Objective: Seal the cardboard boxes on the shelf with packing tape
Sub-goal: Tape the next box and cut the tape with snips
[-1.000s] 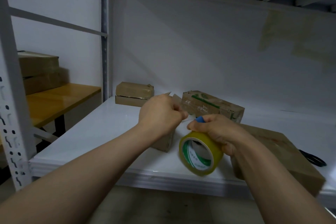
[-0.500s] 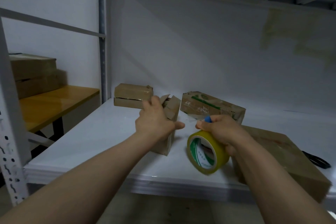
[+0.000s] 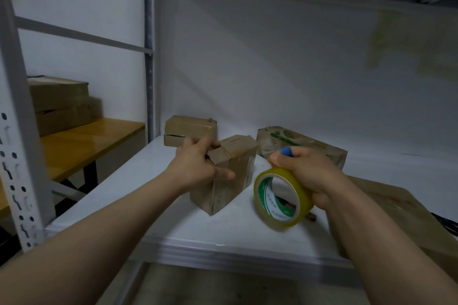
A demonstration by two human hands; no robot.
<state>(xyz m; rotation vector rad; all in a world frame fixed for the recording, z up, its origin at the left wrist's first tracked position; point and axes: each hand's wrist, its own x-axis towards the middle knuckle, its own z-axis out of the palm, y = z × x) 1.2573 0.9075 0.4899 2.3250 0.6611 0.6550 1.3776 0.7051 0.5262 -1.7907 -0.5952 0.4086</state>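
Observation:
A small upright cardboard box (image 3: 229, 181) stands on the white shelf (image 3: 138, 188), its top flaps folded down and glossy with tape. My left hand (image 3: 197, 167) grips its left top corner, thumb along the front face. To the right, my right hand (image 3: 307, 171) holds a yellow roll of packing tape (image 3: 281, 199) with a green-printed core, along with a blue-tipped tool (image 3: 286, 151) sticking up from the fist. The roll hangs just above the shelf, beside the box.
Two stacked flat boxes (image 3: 189, 130) lie at the back left, a green-printed box (image 3: 300, 145) behind my right hand, a large box (image 3: 396, 208) at the right. Black scissors (image 3: 446, 224) lie at the far right. A wooden table (image 3: 81, 143) with boxes stands left of the steel upright (image 3: 19, 146).
My left hand let go of the tape end and moved onto the small box's top corner. My right hand with the roll drew back to the right, and the flaps now lie flatter.

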